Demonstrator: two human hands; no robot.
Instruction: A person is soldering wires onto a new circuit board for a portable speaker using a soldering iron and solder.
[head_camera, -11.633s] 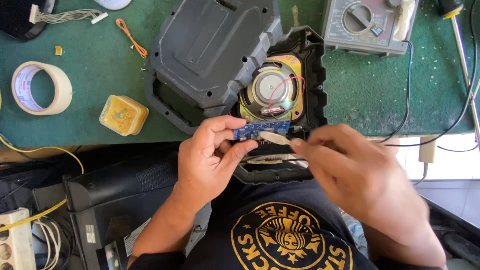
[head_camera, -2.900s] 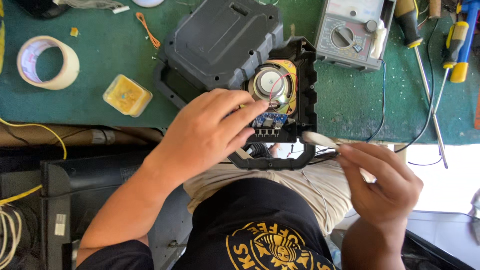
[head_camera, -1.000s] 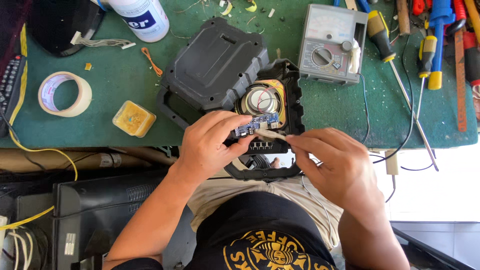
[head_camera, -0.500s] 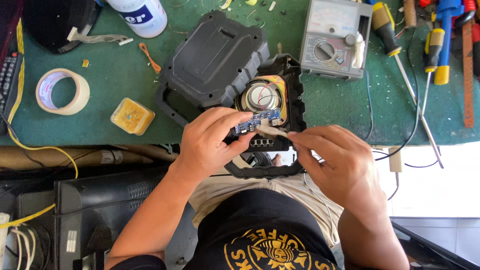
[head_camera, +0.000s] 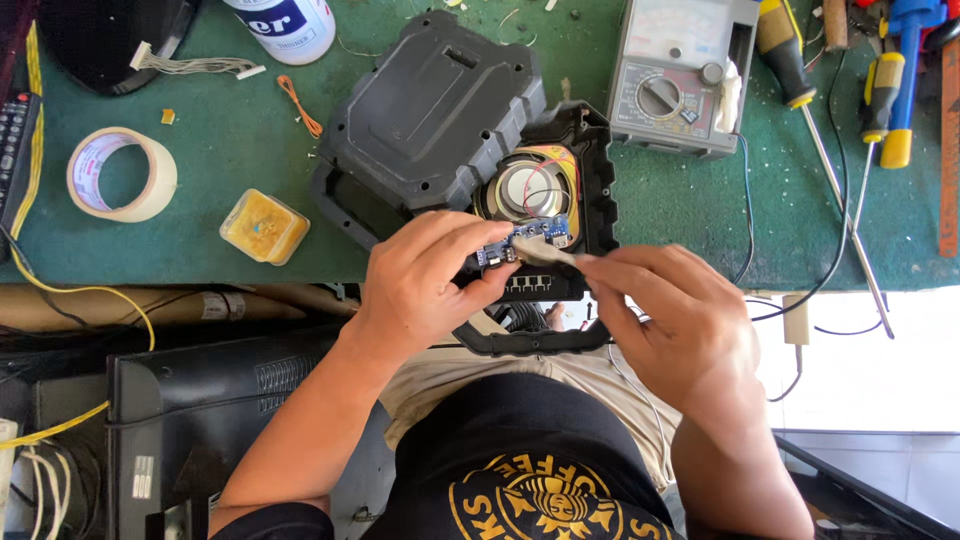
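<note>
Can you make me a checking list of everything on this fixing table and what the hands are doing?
Surface: green mat, dotted with small scraps.
Job's things: small blue circuit board over the open black speaker case; round speaker cone visible.
Clutter: tape roll, yellow tub, multimeter, screwdrivers.
Hands: left hand holds the board; right hand pinches a pale tool against it.
Cables: yellow cable, black leads.
Surroundings: dark equipment below the bench.

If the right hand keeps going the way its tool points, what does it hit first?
The right hand points left; its pale tool tip looks already at the small blue circuit board held by the left hand. Depth unclear.
</note>
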